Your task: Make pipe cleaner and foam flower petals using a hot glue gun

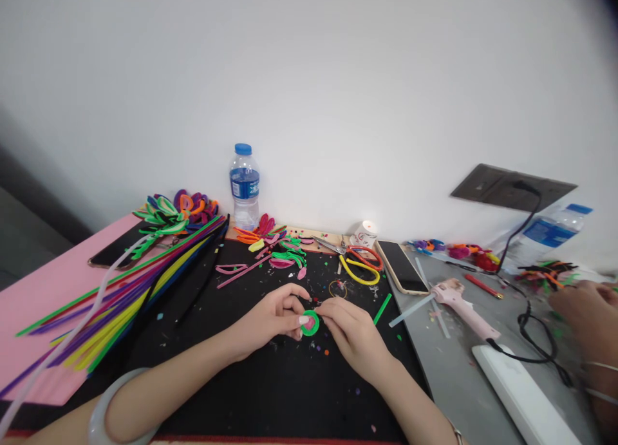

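Note:
Above the black mat [232, 380], my left hand [268, 313] pinches a small round coil of green pipe cleaner [315, 329] with a pink middle. The thumb lies across the coil's left part. My right hand [350, 329] is closed at the coil's upper right edge, fingertips pressed together there. Its fingers partly hide what they grip. Just beyond the hands lies a thin yellowish ring [338, 289], and a short green pipe cleaner piece [382, 308] is right of my right hand.
Scissors [360, 271], shaped pipe cleaner pieces [287, 255] and a water bottle [244, 190] stand or lie toward the wall. Long pipe cleaners [130, 297] cover the left. At right are a phone [402, 268], a pink glue gun [466, 313] with cable, and another person's hand [586, 313].

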`<state>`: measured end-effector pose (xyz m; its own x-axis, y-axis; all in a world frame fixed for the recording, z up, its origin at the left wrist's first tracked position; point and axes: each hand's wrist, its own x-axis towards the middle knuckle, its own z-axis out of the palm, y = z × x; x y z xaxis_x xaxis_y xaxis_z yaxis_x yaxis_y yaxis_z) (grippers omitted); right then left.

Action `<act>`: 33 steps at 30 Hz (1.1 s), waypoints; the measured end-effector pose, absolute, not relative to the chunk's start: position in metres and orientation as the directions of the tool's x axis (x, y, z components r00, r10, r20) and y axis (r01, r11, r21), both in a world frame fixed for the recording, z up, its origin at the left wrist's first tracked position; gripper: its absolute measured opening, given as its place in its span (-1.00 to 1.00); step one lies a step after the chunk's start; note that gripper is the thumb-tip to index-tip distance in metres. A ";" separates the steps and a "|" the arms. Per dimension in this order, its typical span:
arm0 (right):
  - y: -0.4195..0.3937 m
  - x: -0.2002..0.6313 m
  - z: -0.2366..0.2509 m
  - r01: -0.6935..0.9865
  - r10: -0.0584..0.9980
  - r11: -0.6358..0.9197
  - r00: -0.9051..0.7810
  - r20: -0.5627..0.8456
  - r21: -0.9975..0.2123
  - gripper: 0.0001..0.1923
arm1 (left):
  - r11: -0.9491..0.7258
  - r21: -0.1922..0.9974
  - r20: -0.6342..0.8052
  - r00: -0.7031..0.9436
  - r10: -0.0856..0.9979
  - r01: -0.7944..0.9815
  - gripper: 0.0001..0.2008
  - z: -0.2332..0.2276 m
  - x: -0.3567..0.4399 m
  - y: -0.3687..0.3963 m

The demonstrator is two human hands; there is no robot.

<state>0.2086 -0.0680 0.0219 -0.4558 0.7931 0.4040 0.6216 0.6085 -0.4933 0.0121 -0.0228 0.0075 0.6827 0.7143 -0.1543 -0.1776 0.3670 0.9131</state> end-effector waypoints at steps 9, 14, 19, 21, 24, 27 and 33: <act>-0.069 0.208 0.023 0.640 0.758 0.645 -0.466 0.457 -0.418 -0.81 | 0.378 0.910 -0.172 0.675 0.718 -0.171 -0.69 0.011 0.013 -0.024; -0.071 0.203 0.021 0.661 0.762 0.632 -0.436 0.478 -0.404 -0.84 | 0.392 0.905 -0.194 0.660 0.726 -0.166 -0.68 0.013 0.014 -0.025; -0.067 0.206 0.025 0.658 0.816 0.570 -0.381 0.435 -0.492 -0.87 | 0.360 0.922 -0.192 0.637 0.746 -0.143 -0.70 0.015 0.014 -0.024; -0.060 0.215 0.031 0.686 0.840 0.520 -0.300 0.453 -0.509 -0.88 | 0.341 0.932 -0.202 0.611 0.765 -0.119 -0.71 0.016 0.013 -0.023; -0.045 0.234 0.043 0.790 0.868 0.383 -0.130 0.480 -0.478 -0.84 | 0.328 0.938 -0.207 0.586 0.783 -0.107 -0.75 0.016 0.012 -0.022; -0.024 0.256 0.049 0.896 0.869 0.244 -0.032 0.494 -0.370 -0.85 | 0.330 0.934 -0.193 0.582 0.790 -0.137 -0.77 0.014 0.011 -0.021; 0.012 0.283 0.028 0.995 0.957 0.051 -0.022 0.291 -0.091 -0.71 | 0.337 0.927 -0.189 0.573 0.798 -0.164 -0.77 0.012 0.011 -0.020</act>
<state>0.2829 0.0119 0.0284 -0.0222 0.9566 0.2906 0.9946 0.0507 -0.0908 0.0107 -0.0198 0.0124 0.5726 0.7977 -0.1891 -0.1637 0.3373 0.9271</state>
